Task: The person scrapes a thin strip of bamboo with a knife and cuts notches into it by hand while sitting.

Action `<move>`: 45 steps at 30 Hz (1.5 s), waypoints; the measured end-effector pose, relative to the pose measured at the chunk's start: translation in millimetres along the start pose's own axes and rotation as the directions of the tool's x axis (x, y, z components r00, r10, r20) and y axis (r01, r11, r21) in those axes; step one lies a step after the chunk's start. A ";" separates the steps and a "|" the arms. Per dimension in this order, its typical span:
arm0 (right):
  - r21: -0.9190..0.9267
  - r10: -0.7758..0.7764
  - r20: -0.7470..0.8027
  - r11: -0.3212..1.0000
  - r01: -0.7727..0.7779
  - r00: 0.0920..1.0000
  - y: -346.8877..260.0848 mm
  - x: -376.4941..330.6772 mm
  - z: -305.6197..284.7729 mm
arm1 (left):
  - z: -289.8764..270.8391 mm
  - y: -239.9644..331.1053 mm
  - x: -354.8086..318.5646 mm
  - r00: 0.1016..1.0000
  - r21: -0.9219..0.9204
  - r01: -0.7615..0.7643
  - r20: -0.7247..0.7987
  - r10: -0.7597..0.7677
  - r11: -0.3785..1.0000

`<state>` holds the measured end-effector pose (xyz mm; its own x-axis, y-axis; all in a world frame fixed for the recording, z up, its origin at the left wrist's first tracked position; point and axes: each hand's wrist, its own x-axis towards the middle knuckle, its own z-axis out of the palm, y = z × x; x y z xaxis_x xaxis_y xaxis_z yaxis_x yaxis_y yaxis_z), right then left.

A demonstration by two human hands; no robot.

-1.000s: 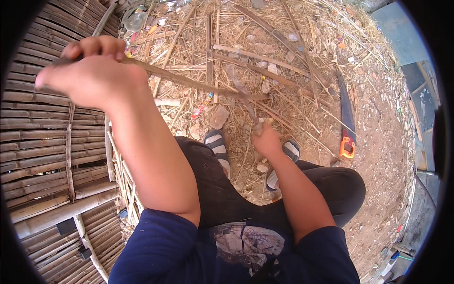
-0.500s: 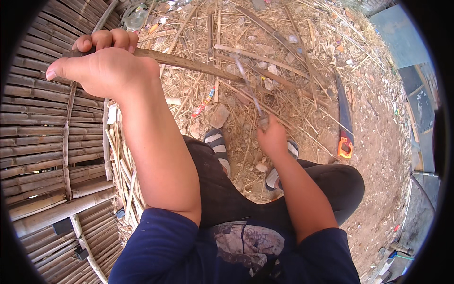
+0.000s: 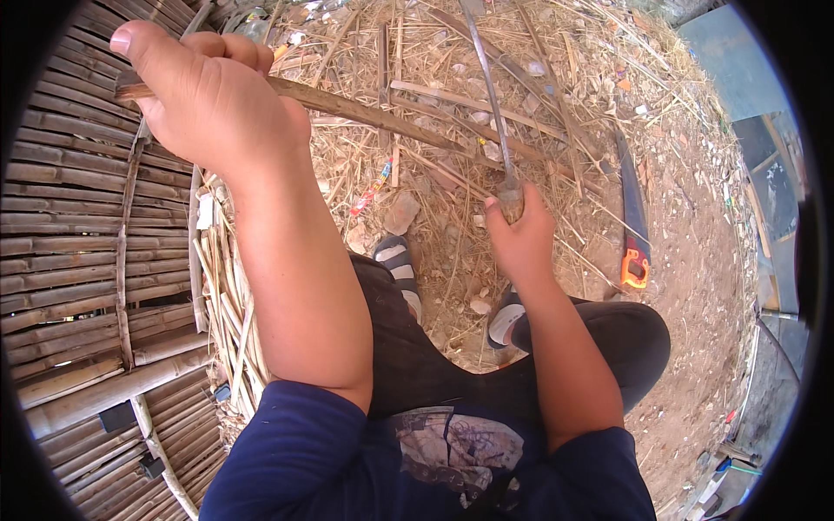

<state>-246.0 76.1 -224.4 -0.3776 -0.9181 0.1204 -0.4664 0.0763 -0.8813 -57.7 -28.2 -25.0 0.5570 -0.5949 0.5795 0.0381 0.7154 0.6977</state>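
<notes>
Up at the left, my left hand (image 3: 221, 117) is wrapped around one end of a wooden stick (image 3: 365, 113), its thumb raised. The stick slants down to the right over the littered ground, its far end near the blade in my other hand. My right hand (image 3: 526, 239) is closed on the handle of a long-bladed knife (image 3: 488, 82). Its narrow grey blade points away from me, seen almost edge-on, and crosses the view just beyond the stick's far end. The blade's tip runs out of the frame at the top.
A handsaw (image 3: 633, 204) with an orange handle lies on the ground at the right. Wood strips (image 3: 478, 108), straw and stones litter the ground ahead. A bamboo slat wall (image 3: 69, 243) rises at the left, with a bundle of thin sticks (image 3: 230, 321) beside it. A sandaled foot (image 3: 400, 269) stands below.
My right hand has moved slightly up and right, swinging the knife blade farther away from me. My left hand has tilted, its thumb now pointing up; it still holds the stick.
</notes>
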 end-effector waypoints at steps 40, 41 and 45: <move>-0.170 0.254 0.225 0.961 -0.219 0.941 59.9 -24.8 16.4 | 10.5 10.5 1.3 0.995 -0.080 -0.019 -0.100 0.011 0.997; -0.277 0.274 0.260 0.940 -0.200 0.926 81.7 -27.4 28.6 | 12.1 13.2 -2.5 0.994 -0.085 -0.014 -0.107 0.005 0.996; -0.318 0.244 0.266 0.935 -0.154 0.933 78.5 -23.3 30.5 | 7.8 11.8 2.0 0.996 -0.021 -0.030 -0.087 0.028 0.999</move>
<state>-249.4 91.6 -310.4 -0.2534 -0.9412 -0.2237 -0.6330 0.3361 -0.6974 -62.6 -23.8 -12.4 0.6281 -0.5405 0.5598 0.0392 0.7404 0.6710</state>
